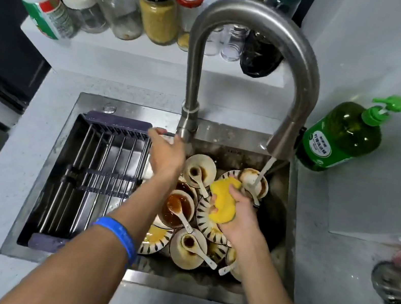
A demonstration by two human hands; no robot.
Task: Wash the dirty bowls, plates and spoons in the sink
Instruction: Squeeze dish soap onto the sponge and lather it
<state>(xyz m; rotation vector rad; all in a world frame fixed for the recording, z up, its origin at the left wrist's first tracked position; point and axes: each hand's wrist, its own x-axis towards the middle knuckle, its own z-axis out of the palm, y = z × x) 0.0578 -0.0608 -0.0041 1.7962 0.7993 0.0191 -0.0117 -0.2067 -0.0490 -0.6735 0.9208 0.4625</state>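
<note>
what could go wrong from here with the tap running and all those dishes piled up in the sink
1. The water stream lands in a tilted bowl at the back right of the pile, so it may splash dirty water out.
2. Bowls, striped plates and spoons are stacked loosely; pulling one out could make others slide or chip.
3. The right hand grips the yellow sponge while the left hand reaches to the faucet base, so nothing steadies the pile.

Left arm: stretched forward, blue band at wrist.
Left hand [166, 155]: raised, fingers loosely extended, nothing gripped.
Right arm: bare, angled inward.
Right hand [241, 216]: fingers curled, squeezing a yellow sponge [223, 200].
</note>
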